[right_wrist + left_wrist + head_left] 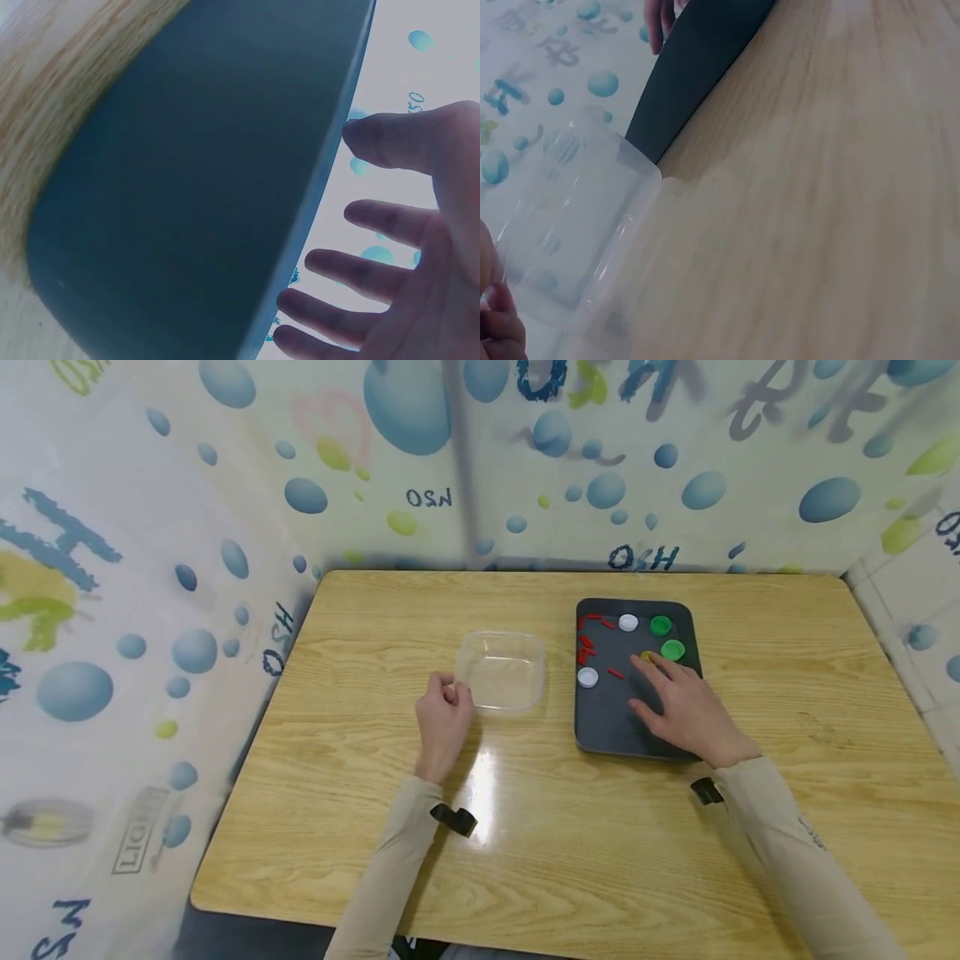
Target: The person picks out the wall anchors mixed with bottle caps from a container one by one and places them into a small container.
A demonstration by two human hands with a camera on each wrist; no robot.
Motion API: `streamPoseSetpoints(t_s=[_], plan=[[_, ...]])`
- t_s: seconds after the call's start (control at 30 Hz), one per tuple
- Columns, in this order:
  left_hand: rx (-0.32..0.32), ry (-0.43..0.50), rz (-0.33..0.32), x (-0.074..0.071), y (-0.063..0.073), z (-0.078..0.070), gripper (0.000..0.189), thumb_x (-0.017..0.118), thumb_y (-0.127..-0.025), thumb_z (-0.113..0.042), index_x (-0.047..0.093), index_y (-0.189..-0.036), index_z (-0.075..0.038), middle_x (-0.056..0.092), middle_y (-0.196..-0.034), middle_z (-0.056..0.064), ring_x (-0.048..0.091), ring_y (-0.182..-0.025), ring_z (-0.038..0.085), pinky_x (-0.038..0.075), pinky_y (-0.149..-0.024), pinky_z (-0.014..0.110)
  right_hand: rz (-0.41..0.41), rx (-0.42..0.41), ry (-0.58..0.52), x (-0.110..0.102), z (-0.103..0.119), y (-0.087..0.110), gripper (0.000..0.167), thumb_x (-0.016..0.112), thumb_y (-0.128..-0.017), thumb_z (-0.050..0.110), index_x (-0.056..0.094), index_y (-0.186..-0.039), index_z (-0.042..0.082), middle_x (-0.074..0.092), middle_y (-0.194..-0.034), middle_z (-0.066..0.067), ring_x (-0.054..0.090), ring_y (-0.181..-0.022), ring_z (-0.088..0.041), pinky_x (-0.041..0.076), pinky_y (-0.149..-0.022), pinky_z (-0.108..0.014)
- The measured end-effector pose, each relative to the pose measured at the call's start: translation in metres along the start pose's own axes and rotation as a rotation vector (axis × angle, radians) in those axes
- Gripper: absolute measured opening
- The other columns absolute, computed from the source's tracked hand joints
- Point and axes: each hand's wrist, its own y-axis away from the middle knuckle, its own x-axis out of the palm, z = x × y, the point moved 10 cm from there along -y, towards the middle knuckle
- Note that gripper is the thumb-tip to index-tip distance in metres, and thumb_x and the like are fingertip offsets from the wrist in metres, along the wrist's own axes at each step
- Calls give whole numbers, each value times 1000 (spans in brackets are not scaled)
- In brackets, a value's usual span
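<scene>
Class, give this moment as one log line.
left hand: holds clear square plastic container | right hand: spread above dark rectangular tray | tray: red strips, round white caps, round green caps

The left hand (444, 720) pinches a clear plastic container (502, 705) by its edge on the wooden table (360, 643). The right hand (687, 708) spreads its fingers (649, 673) over a dark tray (609, 720) of white caps (627, 623), green caps (672, 650), red pieces (587, 642) and a half-hidden yellow item (647, 655).

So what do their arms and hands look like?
The left sleeve and right sleeve are long and beige, each with a black piece near its end. The right one has a dark marking, too tiny to read. Left hand and right hand wear no gloves.
</scene>
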Motion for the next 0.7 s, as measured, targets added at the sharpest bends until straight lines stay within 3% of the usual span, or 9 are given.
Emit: streamPoseSetpoints(t_s=[0.2,0.37,0.5,0.7], plan=[[-52,90,-54,-2,0,7,9,61,-87,-9,65,-89,-1,55,-58,5,47,-53,8,40,-55,22,-4,-4,-10,-2,-1,0,61,76,-85,14,54,-139,-6,55,-133,-36,59,-114,-52,46,-94,-65],[-93,142,-69,-2,1,12,11,62,-87,-8,64,-94,0,53,-57,-1,46,-52,5,38,-55,20,63,33,-51,2,-8,-5,60,75,-87,14,53,-139,-7,56,-134,-34,60,-112,-52,49,-93,-63],[-94,160,-79,-4,1,14,14,62,-86,-7,62,-97,2,51,-57,-3,44,-52,5,37,-56,19,122,65,-92,7,-15,-7,60,75,-87,13,52,-139,-7,57,-134,-32,60,-116,-48,49,-95,-61],[-94,150,-70,-3,0,13,11,61,-85,-7,62,-94,0,54,-60,2,45,-53,4,38,-56,20,142,75,-174,10,-26,-13,55,75,-86,7,55,-135,-9,65,-122,-30,67,-101,-41,54,-86,-56]])
